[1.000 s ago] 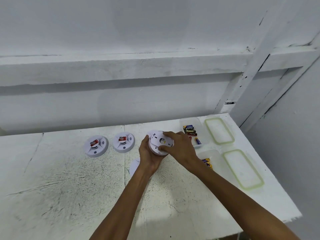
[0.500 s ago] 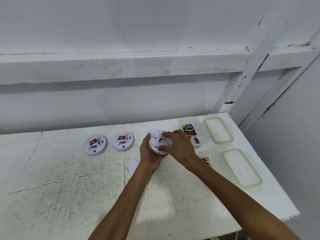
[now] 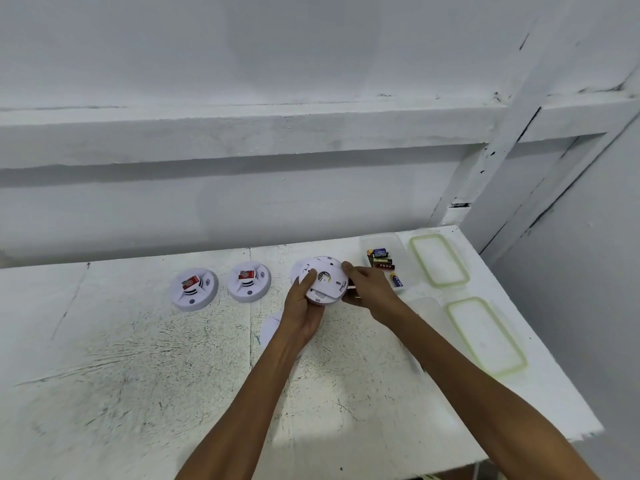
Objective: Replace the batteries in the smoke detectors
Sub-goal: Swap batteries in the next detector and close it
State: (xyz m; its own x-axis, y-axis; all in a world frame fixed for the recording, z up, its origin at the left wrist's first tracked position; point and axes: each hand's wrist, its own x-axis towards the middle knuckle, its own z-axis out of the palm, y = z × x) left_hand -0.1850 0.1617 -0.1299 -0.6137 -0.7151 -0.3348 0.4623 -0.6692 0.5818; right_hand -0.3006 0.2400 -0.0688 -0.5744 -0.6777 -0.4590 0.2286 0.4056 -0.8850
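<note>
Left hand [image 3: 303, 308] cupping a detector [image 3: 327, 284] over the bench [image 3: 138, 375] near its back edge, fingers [image 3: 309, 276] curled round it, right hand [image 3: 369, 291] pinching its right rim, two other detectors [image 3: 193, 289] back left, batteries [image 3: 380, 260] in a tub [image 3: 407, 268] back right.

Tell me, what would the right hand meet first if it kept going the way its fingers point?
The smoke detector it grips: the right hand points leftward straight at it, with the left hand apparently just beyond.

left detector [image 3: 193, 289] | middle detector [image 3: 248, 281] | held detector [image 3: 327, 277] | batteries [image 3: 381, 259] in container [image 3: 403, 258], right
</note>
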